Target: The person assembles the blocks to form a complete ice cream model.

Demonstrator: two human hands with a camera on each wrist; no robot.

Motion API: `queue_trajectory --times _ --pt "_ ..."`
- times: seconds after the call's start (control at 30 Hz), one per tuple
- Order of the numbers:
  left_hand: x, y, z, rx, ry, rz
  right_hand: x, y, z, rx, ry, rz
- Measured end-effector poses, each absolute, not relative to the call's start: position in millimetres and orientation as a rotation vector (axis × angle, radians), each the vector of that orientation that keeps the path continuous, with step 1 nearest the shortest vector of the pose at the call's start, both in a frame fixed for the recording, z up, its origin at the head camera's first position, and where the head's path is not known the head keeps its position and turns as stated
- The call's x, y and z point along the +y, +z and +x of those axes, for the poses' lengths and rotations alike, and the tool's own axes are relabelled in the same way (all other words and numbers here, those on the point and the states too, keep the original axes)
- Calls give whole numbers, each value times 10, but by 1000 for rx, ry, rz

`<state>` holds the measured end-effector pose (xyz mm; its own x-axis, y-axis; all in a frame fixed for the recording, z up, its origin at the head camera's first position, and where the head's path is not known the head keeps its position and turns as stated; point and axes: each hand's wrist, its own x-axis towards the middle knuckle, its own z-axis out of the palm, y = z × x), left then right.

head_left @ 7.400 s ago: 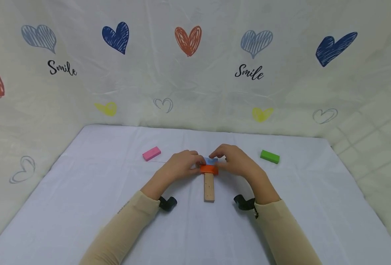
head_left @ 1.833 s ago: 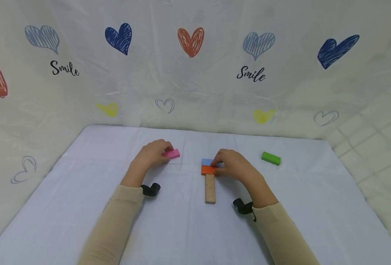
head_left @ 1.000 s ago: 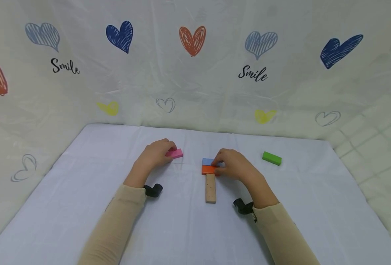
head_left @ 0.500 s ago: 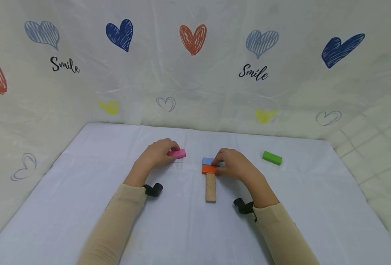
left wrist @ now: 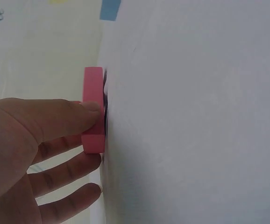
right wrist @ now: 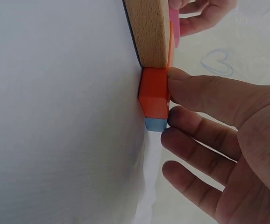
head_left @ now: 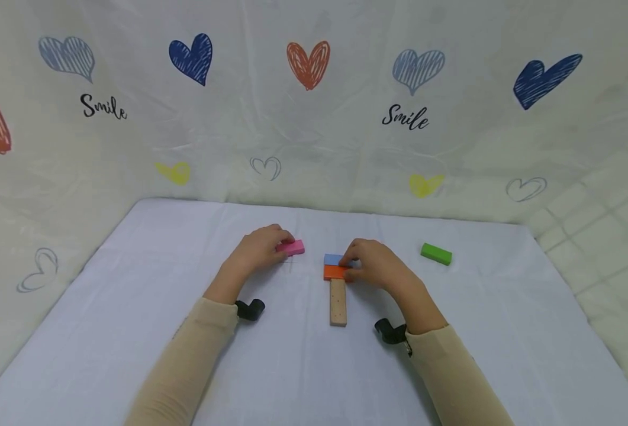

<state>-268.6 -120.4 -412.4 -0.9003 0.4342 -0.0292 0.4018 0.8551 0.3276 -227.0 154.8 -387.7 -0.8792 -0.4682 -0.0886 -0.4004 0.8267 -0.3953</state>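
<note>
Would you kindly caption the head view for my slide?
Left hand grips pink block; right hand touches orange block beside blue block; green block lies apart.

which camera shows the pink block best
The left wrist view: there the pink block appears largest, pinched by the left hand. The head view shows it small, partly covered; the right wrist view shows only part, near the top edge.

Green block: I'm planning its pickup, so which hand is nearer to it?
Right. The right hand, at the orange block, is to the green block's left, apart from it; the left hand, holding the pink block, is farther left.
</note>
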Motion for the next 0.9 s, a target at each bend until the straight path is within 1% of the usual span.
queue_trajectory --times 0.9 --pt "-1094 -4200 -2699 2943 452 702 1539 -3878 -2273 2825 -550 -685"
